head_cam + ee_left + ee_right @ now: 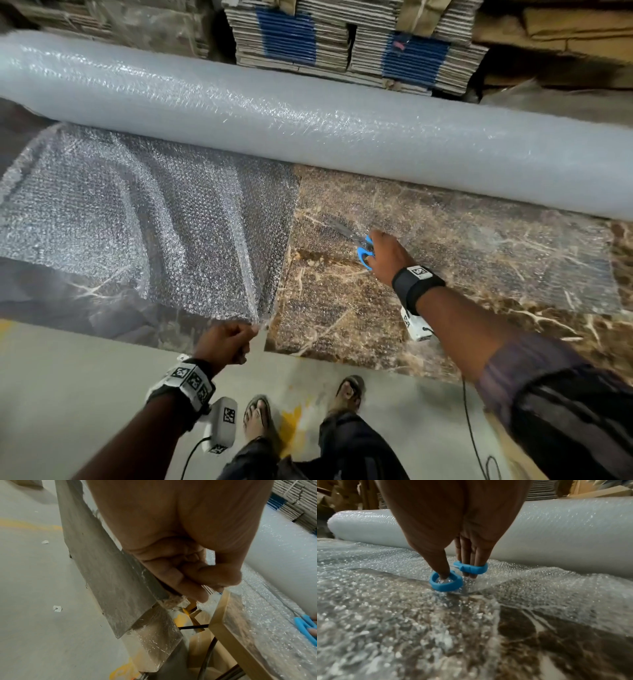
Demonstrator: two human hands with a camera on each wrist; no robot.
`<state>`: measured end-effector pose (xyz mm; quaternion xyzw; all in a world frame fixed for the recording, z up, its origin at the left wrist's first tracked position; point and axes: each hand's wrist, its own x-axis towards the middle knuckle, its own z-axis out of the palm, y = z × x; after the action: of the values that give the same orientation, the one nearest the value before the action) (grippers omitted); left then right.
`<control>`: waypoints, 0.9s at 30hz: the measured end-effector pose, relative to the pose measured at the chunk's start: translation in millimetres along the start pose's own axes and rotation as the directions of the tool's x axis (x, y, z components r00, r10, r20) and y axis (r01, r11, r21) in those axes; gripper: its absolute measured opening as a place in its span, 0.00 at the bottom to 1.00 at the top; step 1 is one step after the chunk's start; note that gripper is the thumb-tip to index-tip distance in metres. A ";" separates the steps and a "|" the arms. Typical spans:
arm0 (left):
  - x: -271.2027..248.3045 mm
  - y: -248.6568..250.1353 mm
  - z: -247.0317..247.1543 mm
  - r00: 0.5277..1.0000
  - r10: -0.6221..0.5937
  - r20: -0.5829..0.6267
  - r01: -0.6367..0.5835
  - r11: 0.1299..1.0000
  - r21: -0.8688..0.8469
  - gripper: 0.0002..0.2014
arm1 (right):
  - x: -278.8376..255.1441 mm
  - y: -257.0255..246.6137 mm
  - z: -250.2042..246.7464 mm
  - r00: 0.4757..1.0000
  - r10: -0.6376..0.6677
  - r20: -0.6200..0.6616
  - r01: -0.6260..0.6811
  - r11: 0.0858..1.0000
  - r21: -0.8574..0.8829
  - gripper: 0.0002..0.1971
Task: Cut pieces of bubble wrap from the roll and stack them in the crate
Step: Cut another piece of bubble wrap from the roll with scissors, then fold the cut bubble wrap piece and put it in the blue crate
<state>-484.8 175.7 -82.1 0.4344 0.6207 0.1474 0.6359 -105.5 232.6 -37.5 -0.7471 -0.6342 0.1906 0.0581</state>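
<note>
Pinching the near corner of a clear, crumpled bubble-wrap sheet [147, 219], the left hand [224, 344] is curled tight round that corner at the front edge of the brown marble-patterned worktop [342, 329], lifting it slightly. This sheet lies on the left half of the worktop and looks cut along its right side, though whether it is fully free at the roll end cannot be told. Behind it, the big white roll of bubble wrap [308, 113] stretches across the whole worktop, in front of stacked flattened cardboard boxes [342, 37].

Further right, the right hand [385, 255] grips blue-handled scissors [364, 251], thumb in one loop and fingers through the other, blades pointing toward the roll over a flat stretch of unrolled wrap [479, 260].

No crate appears in any view, so how many pieces are already stacked is unknown. Judging from this, one piece is at or near separation and must be carried to the crate; more cutting from the roll remains.
</note>
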 end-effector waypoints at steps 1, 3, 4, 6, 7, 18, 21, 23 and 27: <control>-3.7 0.6 1.7 1.000 0.014 -0.024 -0.014 1.000 0.006 0.18 | -1.4 3.1 -1.1 1.000 -0.025 -0.004 0.025 1.000 -0.019 0.17; -13.2 1.6 5.9 0.993 0.053 -0.109 -0.048 0.998 0.044 0.21 | -5.4 8.6 -3.8 0.998 -0.066 -0.024 0.066 0.998 -0.023 0.16; -18.5 1.5 8.5 0.985 0.090 -0.150 -0.076 0.992 0.101 0.23 | -9.2 10.6 -5.1 0.996 -0.090 -0.028 0.090 0.996 -0.019 0.16; -30.2 9.1 16.4 0.963 0.179 -0.202 -0.124 0.958 0.259 0.25 | -19.5 13.5 -6.1 0.985 -0.169 -0.015 0.169 0.986 -0.005 0.14; -35.2 17.0 22.7 0.955 0.198 -0.221 -0.126 0.944 0.304 0.25 | -26.1 15.5 -4.7 0.978 -0.208 -0.001 0.208 0.978 0.007 0.13; 47.0 102.8 93.5 0.872 0.457 0.174 -0.327 0.281 0.902 0.25 | -77.6 48.8 7.6 0.993 -0.075 0.088 0.078 0.997 -0.028 0.23; 50.1 111.8 106.5 0.917 0.375 0.132 -0.243 0.266 0.933 0.28 | -79.7 52.1 8.5 0.996 -0.047 0.082 0.046 0.999 0.015 0.23; 49.0 113.3 110.7 0.912 0.395 0.109 -0.223 0.256 0.941 0.27 | -80.5 53.0 8.3 0.998 -0.012 0.062 0.008 0.998 0.067 0.19; 47.2 110.6 111.5 0.888 0.451 0.088 -0.219 0.248 0.944 0.20 | -79.2 49.5 4.9 0.998 0.038 0.043 -0.043 0.990 0.131 0.08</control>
<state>-334.8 232.9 -48.6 0.8236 0.5423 -0.0616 0.1543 -71.2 145.6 -41.6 -0.7503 -0.6060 0.2483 0.0906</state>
